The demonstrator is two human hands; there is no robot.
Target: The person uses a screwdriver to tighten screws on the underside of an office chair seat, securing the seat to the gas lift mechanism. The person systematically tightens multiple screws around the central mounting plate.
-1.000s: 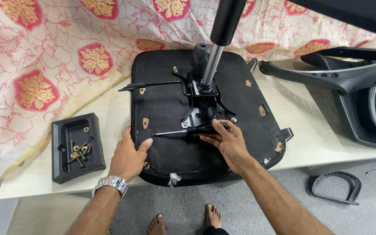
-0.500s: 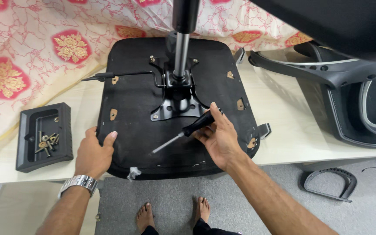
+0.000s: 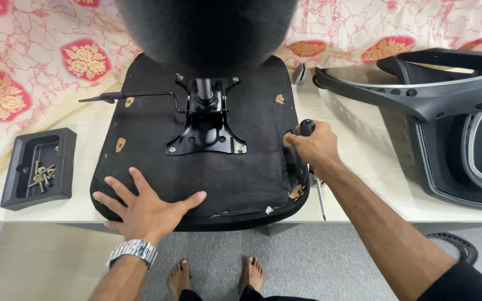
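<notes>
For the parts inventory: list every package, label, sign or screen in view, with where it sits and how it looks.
No labels, signs or screens show.
Nearest to packaging: a black rectangular tray at the table's left edge, left of the upturned black chair seat, holding loose screws.
Left hand lies flat on the seat; right hand grips a screwdriver at the seat's right edge.

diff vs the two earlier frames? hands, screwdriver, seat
The right hand carried the screwdriver off the middle of the seat underside to its right edge, the shaft now pointing down past the table edge. The left hand slid inward onto the seat and lies flat with spread fingers. The seat, the mounting plate and the tray of screws stayed put.
</notes>
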